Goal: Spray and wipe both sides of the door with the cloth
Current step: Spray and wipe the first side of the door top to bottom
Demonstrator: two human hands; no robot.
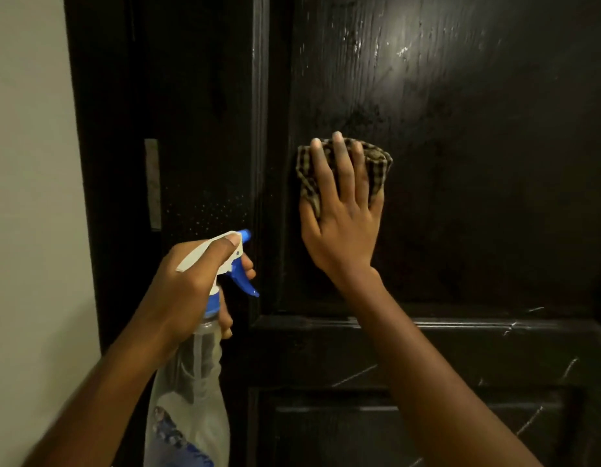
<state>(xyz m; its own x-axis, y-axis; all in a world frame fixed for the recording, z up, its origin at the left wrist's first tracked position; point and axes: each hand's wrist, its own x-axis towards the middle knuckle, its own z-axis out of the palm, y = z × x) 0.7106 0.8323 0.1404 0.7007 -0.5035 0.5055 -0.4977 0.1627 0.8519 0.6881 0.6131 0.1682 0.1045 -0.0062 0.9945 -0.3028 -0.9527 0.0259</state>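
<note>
A dark, glossy wooden door (478, 129) fills most of the view, with wet streaks shining on its upper panel. My right hand (343, 217) presses a crumpled checked cloth (376, 160) flat against that panel, fingers spread over it. My left hand (188, 284) grips a clear spray bottle (191, 382) by its neck, thumb lying along the white head. The blue nozzle (246, 234) points at the door's left stile, where fine droplets speckle the wood. The blue trigger hangs free below my fingers.
A pale wall (32, 197) runs down the left side. The dark door frame (107, 163) carries a metal strike plate (152, 183). A raised horizontal rail (461, 323) crosses the door below my right hand, with scratch marks lower down.
</note>
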